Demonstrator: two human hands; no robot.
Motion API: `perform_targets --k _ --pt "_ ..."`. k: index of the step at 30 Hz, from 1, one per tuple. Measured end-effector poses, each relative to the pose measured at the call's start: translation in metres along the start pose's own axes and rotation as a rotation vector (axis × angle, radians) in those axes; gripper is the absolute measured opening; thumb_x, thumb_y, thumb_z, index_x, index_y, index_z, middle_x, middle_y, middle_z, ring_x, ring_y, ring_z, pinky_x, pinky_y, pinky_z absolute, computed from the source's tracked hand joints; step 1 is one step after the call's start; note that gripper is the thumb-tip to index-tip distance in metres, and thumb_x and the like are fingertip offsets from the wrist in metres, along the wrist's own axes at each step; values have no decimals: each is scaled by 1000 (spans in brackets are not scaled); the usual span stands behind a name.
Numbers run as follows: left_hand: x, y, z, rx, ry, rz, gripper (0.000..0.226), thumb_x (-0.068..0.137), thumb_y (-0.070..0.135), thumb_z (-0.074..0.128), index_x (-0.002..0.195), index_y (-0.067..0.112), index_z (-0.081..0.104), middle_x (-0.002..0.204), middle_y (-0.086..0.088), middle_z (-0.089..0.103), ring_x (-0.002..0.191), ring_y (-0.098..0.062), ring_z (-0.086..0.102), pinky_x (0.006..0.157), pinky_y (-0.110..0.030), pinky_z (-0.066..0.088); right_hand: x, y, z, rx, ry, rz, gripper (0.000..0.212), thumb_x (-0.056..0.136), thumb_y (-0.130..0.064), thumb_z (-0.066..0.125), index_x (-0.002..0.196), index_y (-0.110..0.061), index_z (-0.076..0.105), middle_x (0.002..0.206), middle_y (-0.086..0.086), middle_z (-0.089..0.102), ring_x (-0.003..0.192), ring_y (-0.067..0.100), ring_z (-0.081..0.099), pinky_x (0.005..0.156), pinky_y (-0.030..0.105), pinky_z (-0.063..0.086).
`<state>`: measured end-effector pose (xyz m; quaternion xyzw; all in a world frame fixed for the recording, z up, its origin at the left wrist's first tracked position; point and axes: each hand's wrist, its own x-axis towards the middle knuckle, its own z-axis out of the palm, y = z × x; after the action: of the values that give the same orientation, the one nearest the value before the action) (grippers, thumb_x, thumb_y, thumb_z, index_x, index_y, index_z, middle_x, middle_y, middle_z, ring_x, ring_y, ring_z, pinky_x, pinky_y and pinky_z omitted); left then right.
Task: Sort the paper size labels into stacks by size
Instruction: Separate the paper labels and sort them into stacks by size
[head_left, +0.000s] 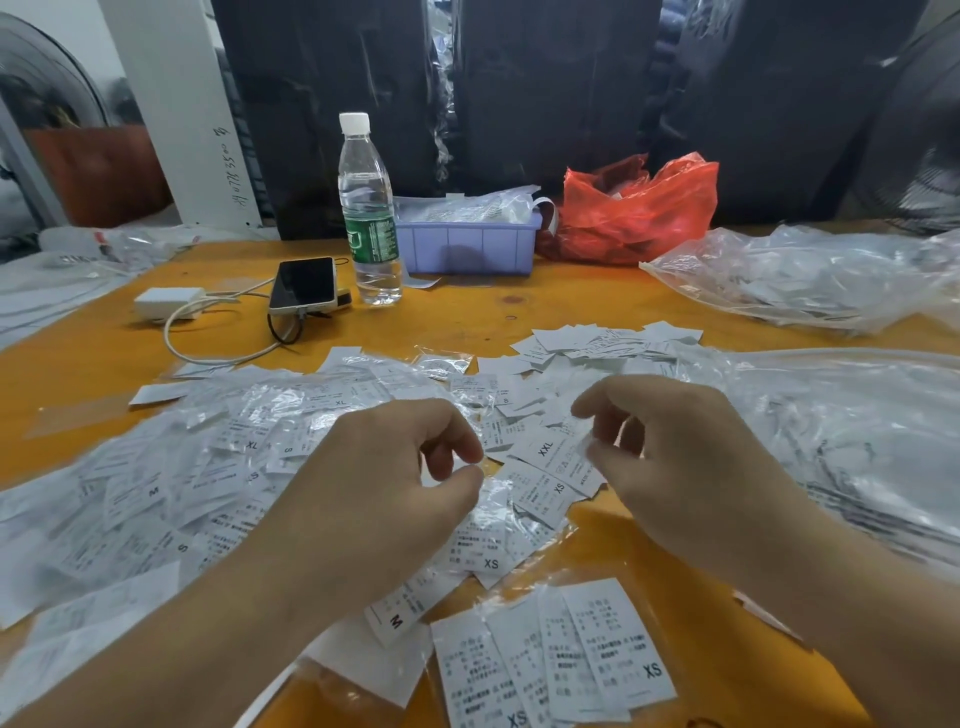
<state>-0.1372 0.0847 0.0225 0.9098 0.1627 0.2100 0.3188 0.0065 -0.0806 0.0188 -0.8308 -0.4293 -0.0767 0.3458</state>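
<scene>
You've barely begun: one XS stack (561, 660) lies just below your hands, while your left hand (395, 483) curls empty and your right hand (670, 447) pinches a label over the unsorted labels (218, 467) spread leftward.

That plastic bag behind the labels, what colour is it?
Red, a see-through red bag beside the tray, seen in the head view.

We record an orange wooden table (545, 306) under even, flat light. Behind its far edge we note dark fabric (545, 93) wrapped in clear plastic, a white pillar (176, 104) with handwriting beyond the far-left corner, and a fan (919, 156) beyond the far-right corner.
</scene>
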Motion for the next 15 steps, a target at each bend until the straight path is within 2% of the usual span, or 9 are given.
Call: perform_targets --k 2,4,6,9,10,12,13,15 --pt "-1 3 2 -55 -10 15 11 73 49 61 84 44 63 75 23 62 57 -1 52 49 -18 41 1 -3 -3 311 66 60 18 85 -14 72 94 -28 68 74 -12 64 63 7 59 57 20 52" --pt "-2 5 4 -107 -34 25 20 73 59 61 83 42 65 72 21 62 56 0 52 54 -13 42 3 -9 -6 636 32 140 19 82 -9 74 91 -25 69 74 -7 66 63 19 63 55 30 55" --pt "-4 8 7 -174 -80 22 33 74 71 60 85 41 66 70 20 63 56 2 53 53 -10 42 2 -14 -5 830 -3 177 20 80 -2 74 90 -18 70 71 -3 66 60 24 64 52 37 54" --pt "-6 13 11 -305 -149 26 42 68 73 62 85 35 66 65 15 61 54 -1 52 50 -16 42 -3 -20 0 940 -43 161 19 80 1 73 87 -16 71 72 1 67 61 17 64 54 28 54" --pt "-6 14 12 -336 -156 32 41 69 69 62 86 32 67 66 11 63 56 -7 56 52 -25 47 -5 -20 1 963 -62 147 19 80 2 73 86 -16 71 72 2 67 63 19 65 55 28 55" --pt "-7 18 14 -367 -137 42 30 74 58 65 88 31 68 76 1 70 71 -25 66 67 -50 54 -7 -22 3 979 -98 106 18 82 -2 73 86 -19 72 76 4 68 69 25 69 58 32 56" --pt "-7 19 14 -385 -116 44 25 75 52 66 89 31 68 79 -3 71 77 -30 67 73 -55 54 -7 -23 2 970 -106 87 17 82 -4 72 87 -20 71 78 4 70 72 26 71 60 33 57" --pt "-7 20 13 -398 -67 43 19 76 46 64 87 31 68 81 -5 71 78 -31 66 74 -55 53 -8 -24 0 877 -105 55 20 86 -1 67 91 -20 70 80 2 72 73 22 72 61 32 59"
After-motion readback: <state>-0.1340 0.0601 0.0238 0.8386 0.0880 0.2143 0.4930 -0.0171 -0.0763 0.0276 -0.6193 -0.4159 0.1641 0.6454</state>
